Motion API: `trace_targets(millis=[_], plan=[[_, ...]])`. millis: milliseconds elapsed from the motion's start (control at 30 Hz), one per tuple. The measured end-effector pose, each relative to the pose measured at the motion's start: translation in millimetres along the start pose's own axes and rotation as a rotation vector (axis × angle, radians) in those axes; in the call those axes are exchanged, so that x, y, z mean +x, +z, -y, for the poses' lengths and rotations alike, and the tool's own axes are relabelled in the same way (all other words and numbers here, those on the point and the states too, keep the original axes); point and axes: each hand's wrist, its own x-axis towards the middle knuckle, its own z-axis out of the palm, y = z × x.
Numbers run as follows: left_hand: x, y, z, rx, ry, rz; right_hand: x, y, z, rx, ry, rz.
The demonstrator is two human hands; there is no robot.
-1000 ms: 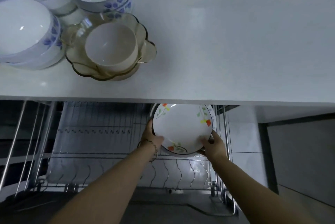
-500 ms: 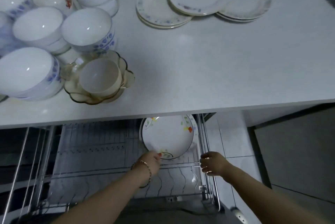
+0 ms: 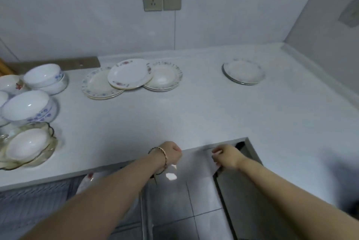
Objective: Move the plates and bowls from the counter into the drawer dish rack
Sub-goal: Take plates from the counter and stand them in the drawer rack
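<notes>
**Both hands empty at the counter edge**

The left hand [image 3: 172, 153] hangs loosely curled and holding nothing just past the front edge of the counter [image 3: 194, 115]; a bracelet [image 3: 162, 159] rings its wrist. The right hand [image 3: 226, 155] is blurred, fingers bent, nothing in it, near the counter's inner corner. Between the hands and the plates lies a broad bare stretch of counter. A backsplash lip bounds the far and right sides.

The plate cluster [image 3: 132, 76] sits mid-counter: 3 overlapping piles, exact count unclear. 1 separate pile [image 3: 243, 72] sits well apart to the right. Bowls [image 3: 27, 107] crowd the left edge, at least 5 showing, 1 nested in a glass dish [image 3: 25, 150].

Below the counter, 1 plate [image 3: 89, 179] peeks out in the rack [image 3: 29, 206], mostly hidden by the forearm.
</notes>
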Motion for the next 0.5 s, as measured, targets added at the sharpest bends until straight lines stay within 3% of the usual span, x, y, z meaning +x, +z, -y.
trace_targets(millis=[233, 500], plan=[[30.2, 22.1, -111.8, -0.165, -0.085, 0.070, 13.5, -128.8, -27.2, -0.045, -0.010, -0.127], [138.5, 21.7, -193.8, -0.093, -0.033, 0.047, 95.5, -218.0, -47.0, 0.048, 0.094, -0.153]])
